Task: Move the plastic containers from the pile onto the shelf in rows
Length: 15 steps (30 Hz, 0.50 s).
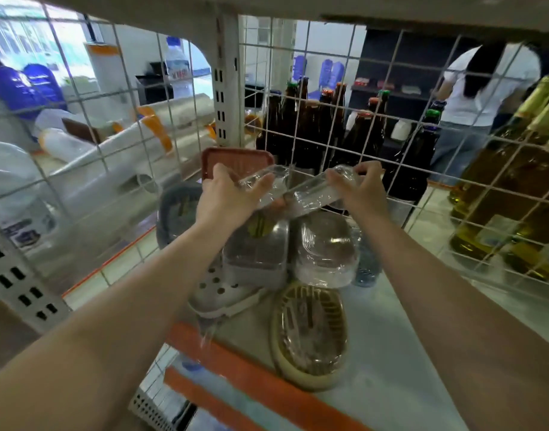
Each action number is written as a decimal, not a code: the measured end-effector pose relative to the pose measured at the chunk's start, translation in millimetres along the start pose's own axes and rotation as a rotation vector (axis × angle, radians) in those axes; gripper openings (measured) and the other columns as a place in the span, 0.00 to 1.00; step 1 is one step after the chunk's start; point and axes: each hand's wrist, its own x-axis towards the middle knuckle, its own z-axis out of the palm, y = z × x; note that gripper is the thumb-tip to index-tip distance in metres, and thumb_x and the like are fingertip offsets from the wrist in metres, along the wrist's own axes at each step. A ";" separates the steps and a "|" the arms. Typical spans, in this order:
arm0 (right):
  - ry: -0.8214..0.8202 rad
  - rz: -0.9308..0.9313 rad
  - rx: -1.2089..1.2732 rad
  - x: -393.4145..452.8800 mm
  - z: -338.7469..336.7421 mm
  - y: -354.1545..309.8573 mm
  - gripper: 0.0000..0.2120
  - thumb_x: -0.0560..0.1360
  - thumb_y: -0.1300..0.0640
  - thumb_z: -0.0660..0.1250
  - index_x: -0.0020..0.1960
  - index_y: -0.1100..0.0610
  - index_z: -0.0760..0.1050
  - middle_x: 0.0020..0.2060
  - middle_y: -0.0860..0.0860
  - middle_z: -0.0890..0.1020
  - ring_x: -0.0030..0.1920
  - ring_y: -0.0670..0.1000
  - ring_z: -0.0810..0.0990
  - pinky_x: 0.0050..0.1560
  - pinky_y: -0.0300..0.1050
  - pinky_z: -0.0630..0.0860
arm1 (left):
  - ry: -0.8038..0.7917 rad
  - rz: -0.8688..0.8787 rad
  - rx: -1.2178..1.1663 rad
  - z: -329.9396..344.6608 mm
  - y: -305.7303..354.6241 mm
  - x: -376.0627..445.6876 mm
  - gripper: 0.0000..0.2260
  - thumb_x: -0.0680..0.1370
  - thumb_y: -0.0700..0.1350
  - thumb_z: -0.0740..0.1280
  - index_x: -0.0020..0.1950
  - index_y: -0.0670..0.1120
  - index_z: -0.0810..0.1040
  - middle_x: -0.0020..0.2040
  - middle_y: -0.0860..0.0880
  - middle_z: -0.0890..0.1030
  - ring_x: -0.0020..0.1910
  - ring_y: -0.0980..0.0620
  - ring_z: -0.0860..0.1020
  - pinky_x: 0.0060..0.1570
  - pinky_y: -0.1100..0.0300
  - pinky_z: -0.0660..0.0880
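Shelf [391, 353] runs near to far, wire grid behind. Wrapped containers sit mid-shelf; beige oval container [309, 335] nearest. Above them, your left hand [226, 194] and right hand [361, 188] each grip an end of a clear plastic container [298, 189], fingers curled round it.

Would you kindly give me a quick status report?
Both hands, left and right, grip clear wrapped container. Held above stacked containers on shelf. Wire grid close behind.
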 end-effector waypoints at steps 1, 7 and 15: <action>0.013 0.009 -0.002 1.5 -1.9 2.6 0.26 0.69 0.39 0.71 0.55 0.51 0.62 0.51 0.50 0.73 0.52 0.57 0.80 0.52 0.53 0.78 | -0.006 -0.030 0.002 2.4 1.1 1.2 0.33 0.72 0.66 0.66 0.65 0.44 0.64 0.60 0.45 0.72 0.50 0.49 0.73 0.46 0.57 0.70; -0.014 0.055 0.003 -0.7 -12.4 9.2 0.28 0.69 0.42 0.72 0.58 0.54 0.62 0.51 0.51 0.72 0.53 0.53 0.74 0.44 0.42 0.70 | -0.041 -0.119 0.022 8.5 5.1 5.1 0.39 0.72 0.65 0.67 0.72 0.41 0.60 0.64 0.43 0.73 0.61 0.42 0.74 0.52 0.54 0.71; -0.120 0.013 -0.071 -21.6 -22.1 -1.8 0.33 0.71 0.44 0.72 0.70 0.54 0.63 0.67 0.53 0.68 0.65 0.53 0.69 0.65 0.51 0.69 | -0.025 -0.041 -0.032 7.1 1.7 -5.0 0.36 0.71 0.64 0.68 0.69 0.42 0.66 0.64 0.44 0.73 0.54 0.48 0.73 0.48 0.56 0.71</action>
